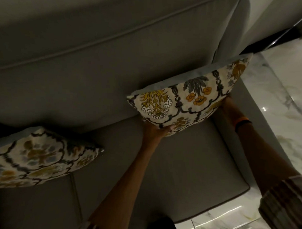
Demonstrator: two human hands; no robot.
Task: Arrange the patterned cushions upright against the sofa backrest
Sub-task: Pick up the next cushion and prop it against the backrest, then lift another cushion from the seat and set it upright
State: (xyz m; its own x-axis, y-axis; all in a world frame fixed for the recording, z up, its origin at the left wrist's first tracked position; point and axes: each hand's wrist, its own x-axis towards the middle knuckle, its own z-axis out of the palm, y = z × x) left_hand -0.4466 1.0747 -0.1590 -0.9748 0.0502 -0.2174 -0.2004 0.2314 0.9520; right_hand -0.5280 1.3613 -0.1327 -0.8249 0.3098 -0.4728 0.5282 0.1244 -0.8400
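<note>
A cream cushion with yellow, orange and grey flowers [190,97] stands on edge at the right end of the grey sofa, its plain back against the backrest [97,74]. My left hand [154,130] grips its lower left edge from below. My right hand [229,108] holds its lower right side, mostly hidden behind the cushion. A second patterned cushion [37,156] leans against the backrest at the left, partly out of frame.
The grey seat cushion [170,175] lies below my arms, with a seam [74,188] dividing it from the left seat. The sofa armrest [253,104] runs along the right. Glossy white marble floor [284,102] lies beyond it. A dark strip [278,36] runs at top right.
</note>
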